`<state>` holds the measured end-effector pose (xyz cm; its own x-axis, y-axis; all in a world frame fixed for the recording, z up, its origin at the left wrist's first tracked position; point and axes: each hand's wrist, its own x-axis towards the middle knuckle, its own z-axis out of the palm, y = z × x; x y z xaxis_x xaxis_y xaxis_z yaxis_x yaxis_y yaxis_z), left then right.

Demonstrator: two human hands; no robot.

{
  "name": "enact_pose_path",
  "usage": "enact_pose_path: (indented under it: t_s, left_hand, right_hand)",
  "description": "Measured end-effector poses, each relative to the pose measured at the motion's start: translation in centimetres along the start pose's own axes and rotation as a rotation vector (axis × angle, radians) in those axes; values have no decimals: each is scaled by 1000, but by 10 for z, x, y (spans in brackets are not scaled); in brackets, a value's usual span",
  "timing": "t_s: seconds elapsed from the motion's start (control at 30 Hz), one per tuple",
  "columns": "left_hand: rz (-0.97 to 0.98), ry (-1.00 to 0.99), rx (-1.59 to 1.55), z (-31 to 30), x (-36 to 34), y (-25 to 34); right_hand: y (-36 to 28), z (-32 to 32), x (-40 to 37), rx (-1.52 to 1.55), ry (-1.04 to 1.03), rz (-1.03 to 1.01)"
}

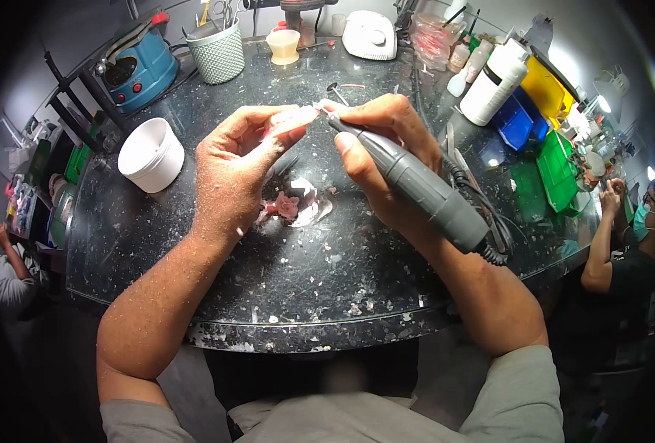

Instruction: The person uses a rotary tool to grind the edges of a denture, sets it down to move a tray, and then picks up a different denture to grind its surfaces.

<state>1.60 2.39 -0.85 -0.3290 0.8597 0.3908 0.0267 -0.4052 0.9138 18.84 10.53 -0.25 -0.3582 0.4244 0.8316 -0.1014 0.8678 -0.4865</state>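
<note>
My left hand point(231, 159), dusted with pale specks, pinches a small pale pink-and-white piece point(295, 118) between thumb and fingers. Its exact kind is hard to make out, as the fingers cover part of it. In my right hand point(390, 122) is a grey rotary handpiece point(431, 192), gripped like a pen, with its coiled cord trailing at the rear. The handpiece's tip meets or nearly meets the piece; contact cannot be told. On the table below lie pink fragments point(287, 206) and a white, crumpled-looking piece point(314, 210).
White debris dots the black table point(268, 280). Around it stand a white tub point(152, 164), a blue machine point(141, 74), a woven basket point(218, 55), a yellowish cup point(284, 49), a white control box point(369, 35), a white bottle point(493, 85) and coloured bins point(557, 173). People sit at both sides.
</note>
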Motion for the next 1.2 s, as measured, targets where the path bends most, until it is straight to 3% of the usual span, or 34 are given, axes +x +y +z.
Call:
enact_pose_path:
  t_s: [0.9,1.2]
  left_hand:
    - [-10,0,8,-2,1,0]
    - [-20,-11,54,-3,0,-1]
  right_hand:
    - [3,4,-4,179,1,85]
    - [9,4,-5,141,-35,22]
